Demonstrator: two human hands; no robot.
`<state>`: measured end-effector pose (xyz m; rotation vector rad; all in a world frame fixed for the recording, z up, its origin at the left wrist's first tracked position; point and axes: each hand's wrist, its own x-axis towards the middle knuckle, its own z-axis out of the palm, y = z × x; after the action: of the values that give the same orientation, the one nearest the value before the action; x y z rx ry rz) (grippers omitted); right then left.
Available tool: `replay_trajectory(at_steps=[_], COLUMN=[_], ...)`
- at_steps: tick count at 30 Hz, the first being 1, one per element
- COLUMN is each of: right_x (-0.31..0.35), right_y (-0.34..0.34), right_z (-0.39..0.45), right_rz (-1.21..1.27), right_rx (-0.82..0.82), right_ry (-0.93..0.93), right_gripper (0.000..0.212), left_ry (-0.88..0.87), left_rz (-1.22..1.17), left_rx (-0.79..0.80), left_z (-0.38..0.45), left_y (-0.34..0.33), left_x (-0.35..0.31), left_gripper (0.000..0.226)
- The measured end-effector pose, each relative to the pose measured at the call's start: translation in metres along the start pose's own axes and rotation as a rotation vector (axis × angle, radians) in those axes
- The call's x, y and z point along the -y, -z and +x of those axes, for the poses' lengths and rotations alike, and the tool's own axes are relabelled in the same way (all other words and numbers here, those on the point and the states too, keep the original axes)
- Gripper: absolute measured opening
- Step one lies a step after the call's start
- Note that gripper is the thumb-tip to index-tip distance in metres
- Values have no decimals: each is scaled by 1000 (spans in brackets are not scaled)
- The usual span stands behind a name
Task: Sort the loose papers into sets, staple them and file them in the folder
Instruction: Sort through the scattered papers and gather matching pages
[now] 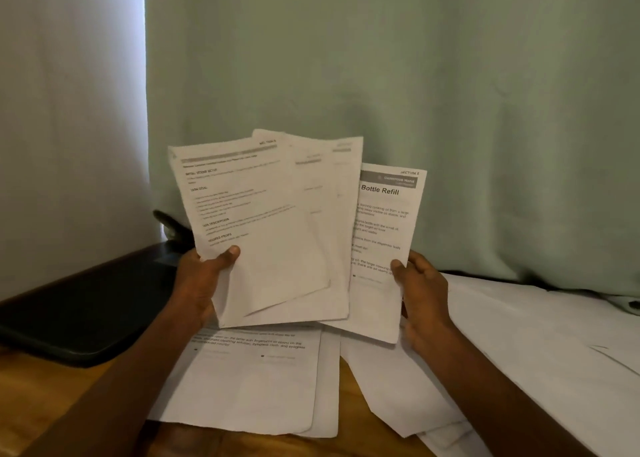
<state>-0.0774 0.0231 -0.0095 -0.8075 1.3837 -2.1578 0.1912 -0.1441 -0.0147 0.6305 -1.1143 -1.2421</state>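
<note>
L hand (204, 283) pinches fanned sheets (277, 234), R hand (420, 293) grips the "Bottle Refill" page (384, 248) upright just beside them (folder (79, 314) lies nearer L).

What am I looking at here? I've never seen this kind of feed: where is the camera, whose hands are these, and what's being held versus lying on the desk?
There is no machine here. One wide-angle camera sits on a person's head and looks forward and down at their bare hands.

The left hand holds up a fanned bunch of printed sheets. The right hand grips a single sheet headed "Bottle Refill" beside that fan.

Below, on the wooden desk, more loose papers lie spread out, some overlapping. At the left is a dark flat object, possibly the folder. A black item shows behind the fan, mostly hidden. A pale green curtain hangs behind.
</note>
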Motion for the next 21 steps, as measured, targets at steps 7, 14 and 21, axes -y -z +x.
replay_trajectory(at_steps=[7, 14, 21], right_x=[-1, -4, 2], right_y=[-4, -8, -19], right_z=[-1, -3, -15], right_rz=[14, 24, 60], right_rx=[124, 239, 401], right_ry=[-33, -40, 5], right_gripper=[30, 37, 38], left_ry=[-17, 11, 52], left_rz=[72, 53, 62], left_rx=[5, 53, 137], left_z=[-3, -8, -10], left_y=[-3, -13, -14], left_x=[2, 6, 4], left_gripper=[24, 22, 26])
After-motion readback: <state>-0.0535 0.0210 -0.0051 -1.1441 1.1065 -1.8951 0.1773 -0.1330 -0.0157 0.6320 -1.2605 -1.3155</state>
